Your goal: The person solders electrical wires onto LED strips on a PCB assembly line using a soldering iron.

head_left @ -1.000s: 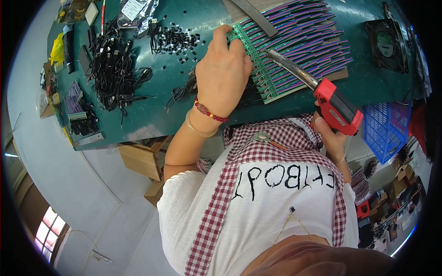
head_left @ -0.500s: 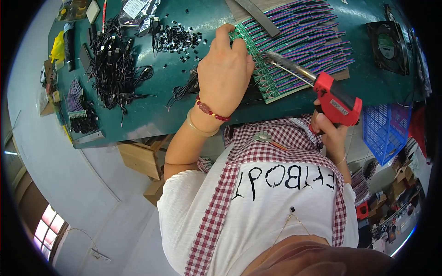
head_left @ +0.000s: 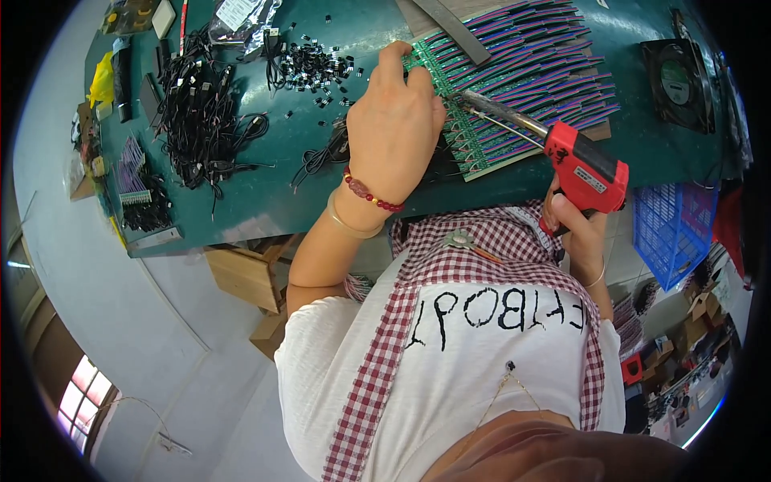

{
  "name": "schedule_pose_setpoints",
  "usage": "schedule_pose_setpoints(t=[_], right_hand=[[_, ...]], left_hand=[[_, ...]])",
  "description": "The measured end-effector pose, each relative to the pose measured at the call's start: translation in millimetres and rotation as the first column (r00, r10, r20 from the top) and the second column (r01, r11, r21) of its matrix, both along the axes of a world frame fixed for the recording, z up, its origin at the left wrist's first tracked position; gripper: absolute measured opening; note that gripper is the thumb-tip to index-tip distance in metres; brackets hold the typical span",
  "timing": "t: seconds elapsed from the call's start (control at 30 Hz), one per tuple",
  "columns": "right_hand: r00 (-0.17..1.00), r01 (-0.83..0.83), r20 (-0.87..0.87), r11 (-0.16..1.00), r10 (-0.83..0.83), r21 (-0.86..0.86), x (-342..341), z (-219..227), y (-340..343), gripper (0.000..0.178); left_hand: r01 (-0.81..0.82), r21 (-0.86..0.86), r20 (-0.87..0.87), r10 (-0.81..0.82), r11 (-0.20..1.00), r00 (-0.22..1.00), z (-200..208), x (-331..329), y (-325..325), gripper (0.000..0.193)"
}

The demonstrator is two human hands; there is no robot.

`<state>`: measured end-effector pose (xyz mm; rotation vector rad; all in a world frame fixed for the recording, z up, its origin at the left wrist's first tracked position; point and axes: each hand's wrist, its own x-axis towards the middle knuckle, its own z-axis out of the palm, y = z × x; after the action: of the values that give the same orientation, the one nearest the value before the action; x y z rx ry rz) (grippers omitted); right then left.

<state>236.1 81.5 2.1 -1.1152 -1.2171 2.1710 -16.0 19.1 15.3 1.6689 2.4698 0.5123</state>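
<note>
My right hand (head_left: pixel 575 218) is wrapped round the handle of a red and black soldering gun (head_left: pixel 591 173). Its long metal barrel points left, and the tip reaches the row of small green circuit boards (head_left: pixel 464 143). My left hand (head_left: pixel 393 124) rests at the left edge of those boards with its fingers bent and closed; whatever they pinch is hidden behind the knuckles. Bundles of thin multicoloured wires (head_left: pixel 538 80) run right from the boards. A flat grey metal bar (head_left: pixel 456 34) lies across the boards and wires. Black cable (head_left: pixel 323 154) lies beside my left wrist.
Left on the green table (head_left: pixel 257 197) lie a heap of black USB cables (head_left: pixel 197 120) and many small black connectors (head_left: pixel 309 68). A black fan (head_left: pixel 677 84) stands at the right. Below the table's right side is a blue plastic basket (head_left: pixel 673 229).
The soldering gun has turned slightly in my right hand, and its tip has shifted a little left along the boards. My left hand stays at almost the same place.
</note>
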Motion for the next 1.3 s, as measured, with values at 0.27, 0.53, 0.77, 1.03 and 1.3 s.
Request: schedule_pose_setpoints(t=[0.27,0.53,0.77,1.03,1.3], right_hand=[[0.999,0.034,-0.037,0.998,-0.033,0.046,-4,13,5,0.028],[0.999,0.032,-0.008,0.998,-0.031,0.049,-6,11,2,0.029],[0.999,-0.012,0.051,1.0,0.011,0.014,3,3,2,0.025],[0.99,-0.071,0.13,0.982,0.048,0.176,-2,11,0,0.03],[0.983,-0.101,0.173,0.977,0.068,0.187,16,-5,-1,0.04]], left_hand=[[0.004,0.003,-0.014,-0.004,1.0,1.0,0,0,-1,0.015],[0.001,0.001,-0.023,-0.001,1.0,1.0,-1,0,-1,0.015],[0.002,0.002,-0.02,-0.002,1.0,1.0,0,0,0,0.015],[0.002,-0.005,-0.026,-0.002,1.0,1.0,-1,0,0,0.015],[0.005,-0.006,-0.017,-0.005,1.0,1.0,1,0,0,0.015]])
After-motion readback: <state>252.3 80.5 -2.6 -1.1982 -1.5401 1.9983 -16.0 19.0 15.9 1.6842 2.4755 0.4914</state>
